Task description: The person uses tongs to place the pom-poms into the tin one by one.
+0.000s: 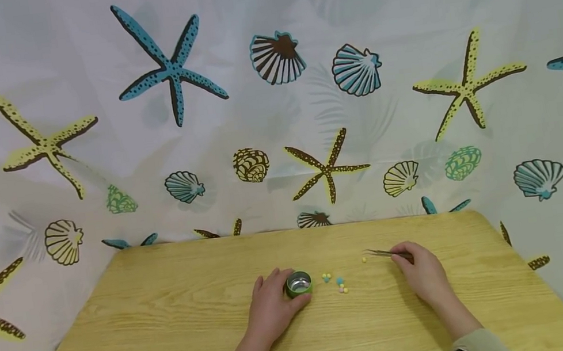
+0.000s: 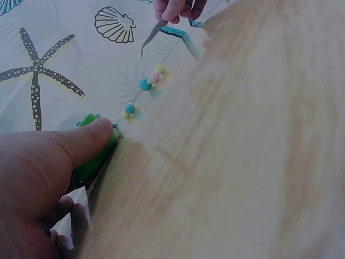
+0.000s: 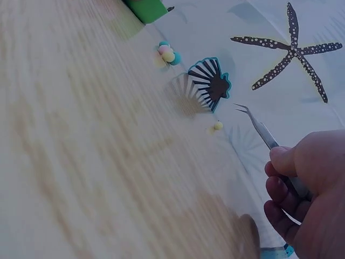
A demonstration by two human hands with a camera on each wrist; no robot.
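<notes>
Both hands rest on the wooden table (image 1: 173, 327). With my left hand (image 1: 272, 308) I grip the small green tin (image 1: 299, 284), standing upright, open mouth up. My right hand (image 1: 420, 275) pinches the tweezers (image 1: 381, 253); their long axis runs leftward, tips pointing at a lone yellow bead (image 1: 364, 259). More beads (image 1: 343, 286) lie between.

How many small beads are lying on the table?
About 6: two beside the green tin at, three in a cluster, one alone near the tweezers' tip. Others may be hidden.
</notes>
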